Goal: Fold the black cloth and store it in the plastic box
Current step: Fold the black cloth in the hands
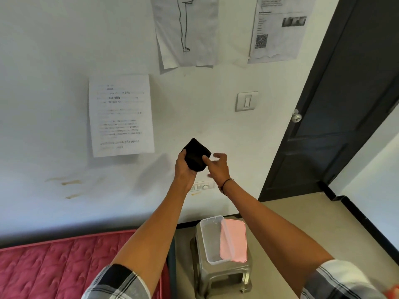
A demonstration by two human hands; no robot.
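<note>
A black cloth (196,154), folded into a small thick packet, is held up in front of the wall at arm's length. My left hand (183,167) grips its left and lower edge. My right hand (218,166) is beside it on the right with fingers spread, one finger touching the packet's right side. Far below, a clear plastic box (210,240) stands open and empty on a grey stool (218,275), its pink lid (234,240) leaning on the box's right rim.
A red quilted mattress (64,264) lies at the lower left beside the stool. The white wall carries taped papers (121,115), a light switch (246,101) and a low socket strip. A dark door (336,104) stands at the right, with beige floor beneath.
</note>
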